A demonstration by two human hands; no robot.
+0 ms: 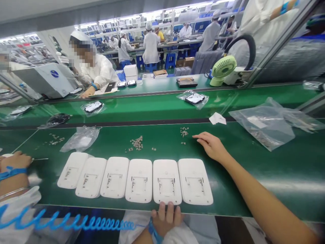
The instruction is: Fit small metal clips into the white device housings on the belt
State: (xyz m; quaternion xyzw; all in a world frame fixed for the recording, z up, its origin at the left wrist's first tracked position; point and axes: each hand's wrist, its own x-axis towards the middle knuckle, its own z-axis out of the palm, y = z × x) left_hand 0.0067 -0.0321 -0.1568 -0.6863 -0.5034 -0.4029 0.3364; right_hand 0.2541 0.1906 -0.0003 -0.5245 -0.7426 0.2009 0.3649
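White plastic casings (138, 169) lie side by side in a row along the front of the green bench, each showing a recessed compartment. My left hand (166, 217), with a blue strap at its wrist, rests its spread fingertips on the lower edge of one casing (167, 166), second from the right. Over the bench, my right hand (210, 145) has its index finger stretched out, just right of a small pile of tiny metal pieces (184, 131). No object shows in its fingers. A larger pile of metal pieces (137, 143) lies behind the middle casings.
Clear plastic bags (265, 125) lie at the right, near a white paper scrap (217, 118). Another bag (81, 139) sits at the left. A co-worker's hand (16, 162) is at the left edge. A blue coiled cord (76, 222) crosses below the bench (254, 162).
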